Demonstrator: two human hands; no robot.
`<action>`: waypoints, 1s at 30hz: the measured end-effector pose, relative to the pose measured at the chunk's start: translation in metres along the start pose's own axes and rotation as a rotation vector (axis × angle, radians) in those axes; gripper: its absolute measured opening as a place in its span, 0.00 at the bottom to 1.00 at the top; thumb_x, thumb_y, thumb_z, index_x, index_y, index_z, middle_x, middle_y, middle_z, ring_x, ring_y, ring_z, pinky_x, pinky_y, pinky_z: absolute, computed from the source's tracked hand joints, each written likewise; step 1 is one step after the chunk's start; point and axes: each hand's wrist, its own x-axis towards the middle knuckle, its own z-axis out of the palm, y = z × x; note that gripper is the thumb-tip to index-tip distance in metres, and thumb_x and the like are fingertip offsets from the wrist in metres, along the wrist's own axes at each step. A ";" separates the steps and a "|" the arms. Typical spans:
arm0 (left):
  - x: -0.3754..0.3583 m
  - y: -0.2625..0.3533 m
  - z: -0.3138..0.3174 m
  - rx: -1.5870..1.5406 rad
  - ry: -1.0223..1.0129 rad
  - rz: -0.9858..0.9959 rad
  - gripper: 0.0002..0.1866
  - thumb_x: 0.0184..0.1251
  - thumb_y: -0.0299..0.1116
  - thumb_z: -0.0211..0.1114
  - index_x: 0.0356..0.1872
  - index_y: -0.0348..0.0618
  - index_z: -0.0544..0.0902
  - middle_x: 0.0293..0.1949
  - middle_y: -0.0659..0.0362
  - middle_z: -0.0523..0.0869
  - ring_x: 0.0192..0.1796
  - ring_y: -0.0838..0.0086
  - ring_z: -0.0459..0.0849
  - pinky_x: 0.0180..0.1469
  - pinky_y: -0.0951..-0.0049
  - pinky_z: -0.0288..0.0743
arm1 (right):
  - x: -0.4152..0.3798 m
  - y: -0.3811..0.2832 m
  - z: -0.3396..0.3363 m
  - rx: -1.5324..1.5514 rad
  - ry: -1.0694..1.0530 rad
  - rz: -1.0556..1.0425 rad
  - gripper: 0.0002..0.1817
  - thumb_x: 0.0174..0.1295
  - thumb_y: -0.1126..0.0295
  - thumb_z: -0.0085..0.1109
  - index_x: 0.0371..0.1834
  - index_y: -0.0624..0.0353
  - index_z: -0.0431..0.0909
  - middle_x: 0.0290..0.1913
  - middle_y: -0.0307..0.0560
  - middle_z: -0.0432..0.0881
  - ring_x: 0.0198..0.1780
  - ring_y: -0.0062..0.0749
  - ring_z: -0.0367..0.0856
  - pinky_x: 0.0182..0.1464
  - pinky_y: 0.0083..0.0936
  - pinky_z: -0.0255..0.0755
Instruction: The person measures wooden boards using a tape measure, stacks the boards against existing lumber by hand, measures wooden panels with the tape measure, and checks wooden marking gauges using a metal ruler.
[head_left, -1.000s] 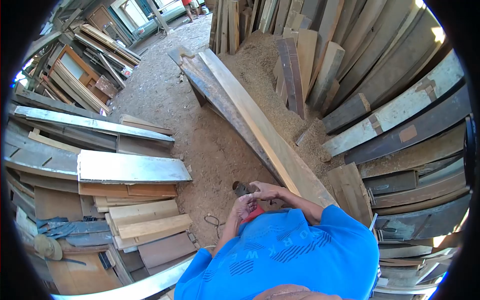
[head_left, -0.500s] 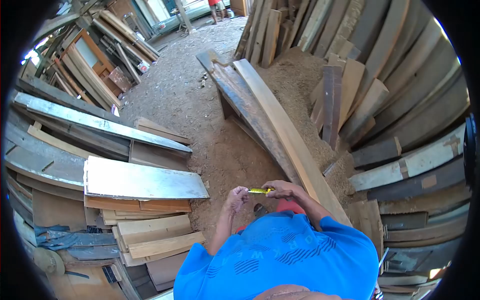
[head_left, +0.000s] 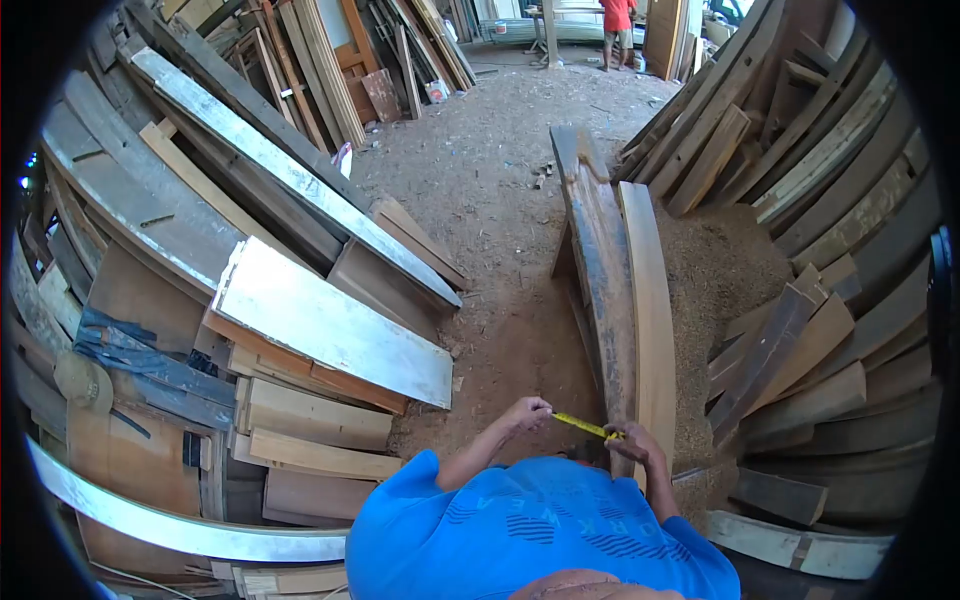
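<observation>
A yellow tape measure (head_left: 582, 424) is stretched a short way between my two hands, in front of my blue shirt. My left hand (head_left: 529, 413) pinches the free end of the blade. My right hand (head_left: 636, 444) is closed around the case, which the fingers mostly cover. Just beyond my right hand lies a pale plank (head_left: 652, 320) on a long, worn wooden bench (head_left: 606, 290). Nearest to my left hand on the other side is a white-faced board (head_left: 335, 325) on top of a stack.
Stacked boards (head_left: 320, 415) line the left side, with a long white-edged plank (head_left: 290, 175) among them. Timber (head_left: 700, 150) leans along the right over sawdust (head_left: 715, 240). A person in a red top (head_left: 617, 20) stands far back near a doorway.
My view has turned left, so the bench and plank now point nearly straight ahead. My hands have moved apart, and more yellow blade shows between them.
</observation>
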 end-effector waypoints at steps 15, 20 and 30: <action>0.167 0.088 0.057 0.213 -0.110 -0.036 0.11 0.69 0.39 0.67 0.43 0.44 0.80 0.28 0.65 0.80 0.26 0.83 0.76 0.26 0.81 0.71 | 0.077 0.082 -0.118 -0.054 0.312 -0.029 0.24 0.49 0.68 0.68 0.53 0.59 0.83 0.45 0.55 0.85 0.48 0.46 0.82 0.53 0.37 0.75; 0.232 0.123 0.069 0.134 -0.239 -0.032 0.08 0.71 0.36 0.64 0.41 0.44 0.80 0.28 0.66 0.81 0.27 0.85 0.77 0.29 0.83 0.71 | 0.096 0.073 -0.167 -0.065 0.303 0.103 0.21 0.52 0.65 0.66 0.50 0.60 0.83 0.44 0.56 0.84 0.49 0.48 0.81 0.53 0.40 0.74; 0.413 0.243 0.066 0.854 0.143 0.410 0.41 0.62 0.43 0.70 0.70 0.31 0.62 0.46 0.44 0.81 0.51 0.53 0.79 0.56 0.56 0.72 | 0.261 0.080 -0.343 -0.291 0.487 0.190 0.18 0.51 0.67 0.64 0.47 0.57 0.83 0.43 0.53 0.79 0.51 0.50 0.77 0.56 0.41 0.72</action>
